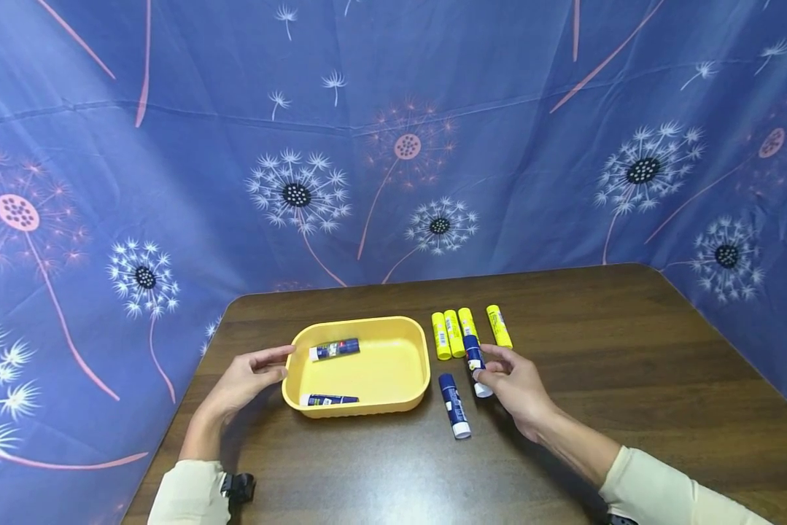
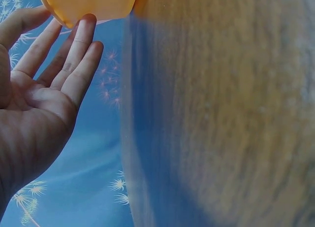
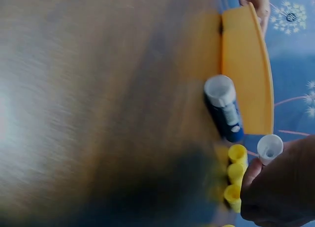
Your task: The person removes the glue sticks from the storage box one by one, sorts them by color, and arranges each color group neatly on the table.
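My right hand (image 1: 521, 386) pinches a blue glue stick (image 1: 474, 355) between thumb and fingers, its white end toward me. Its far end overlaps the bottom of a yellow glue stick (image 1: 467, 321) in the head view. Another blue glue stick (image 1: 454, 405) lies on the table between that hand and the yellow tray (image 1: 367, 410). Inside the tray are two blue glue sticks, one toward the back (image 1: 335, 349) and one by the front wall (image 1: 330, 399). My left hand (image 1: 241, 380) touches the tray's left side with its fingertips, fingers fairly straight, as the left wrist view shows.
Two more yellow glue sticks (image 1: 440, 337) line up beside the overlapped one, right of the tray. A separate yellow glue stick (image 1: 499, 326) lies further right. Behind the brown wooden table (image 1: 629, 335) hangs a blue dandelion-print cloth (image 1: 531, 182).
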Demonstrator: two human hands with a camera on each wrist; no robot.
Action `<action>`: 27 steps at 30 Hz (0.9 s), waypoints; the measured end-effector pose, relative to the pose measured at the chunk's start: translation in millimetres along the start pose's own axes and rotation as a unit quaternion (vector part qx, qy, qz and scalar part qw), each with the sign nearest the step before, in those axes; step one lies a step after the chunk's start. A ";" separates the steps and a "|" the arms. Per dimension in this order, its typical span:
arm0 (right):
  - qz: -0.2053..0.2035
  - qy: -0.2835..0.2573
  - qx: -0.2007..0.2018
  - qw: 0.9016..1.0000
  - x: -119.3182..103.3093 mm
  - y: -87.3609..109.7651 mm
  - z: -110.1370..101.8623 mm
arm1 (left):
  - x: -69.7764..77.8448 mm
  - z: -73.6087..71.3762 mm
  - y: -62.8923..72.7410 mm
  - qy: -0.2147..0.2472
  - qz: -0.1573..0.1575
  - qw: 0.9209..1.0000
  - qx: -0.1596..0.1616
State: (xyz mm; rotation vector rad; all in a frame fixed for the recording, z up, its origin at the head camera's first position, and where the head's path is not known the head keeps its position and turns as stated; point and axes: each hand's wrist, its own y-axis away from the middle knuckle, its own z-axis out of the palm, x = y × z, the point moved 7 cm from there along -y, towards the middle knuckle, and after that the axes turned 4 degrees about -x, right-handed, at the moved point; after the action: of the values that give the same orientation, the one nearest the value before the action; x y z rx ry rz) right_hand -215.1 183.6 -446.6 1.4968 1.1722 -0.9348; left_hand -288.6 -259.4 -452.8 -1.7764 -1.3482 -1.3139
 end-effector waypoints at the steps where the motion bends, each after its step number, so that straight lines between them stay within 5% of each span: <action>1: 0.001 0.001 0.004 1.000 2.9 1.9 -0.2 | 0.2 0.0 -0.2 -0.001 0.000 1.000 0.000; 12: -0.005 0.038 0.018 0.999 27.7 17.6 6.1 | 3.2 -3.6 1.2 -0.006 0.000 1.000 0.006; 27: -0.030 0.144 0.026 0.989 25.2 15.0 11.2 | 0.6 -0.5 1.1 -0.006 -0.002 1.000 0.000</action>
State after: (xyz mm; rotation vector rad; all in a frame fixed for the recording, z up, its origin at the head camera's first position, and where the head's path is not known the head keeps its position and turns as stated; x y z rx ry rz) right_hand -194.6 177.3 -469.5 1.6872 1.4137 -0.8120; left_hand -287.7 -260.0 -451.9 -1.7861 -1.3595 -1.3077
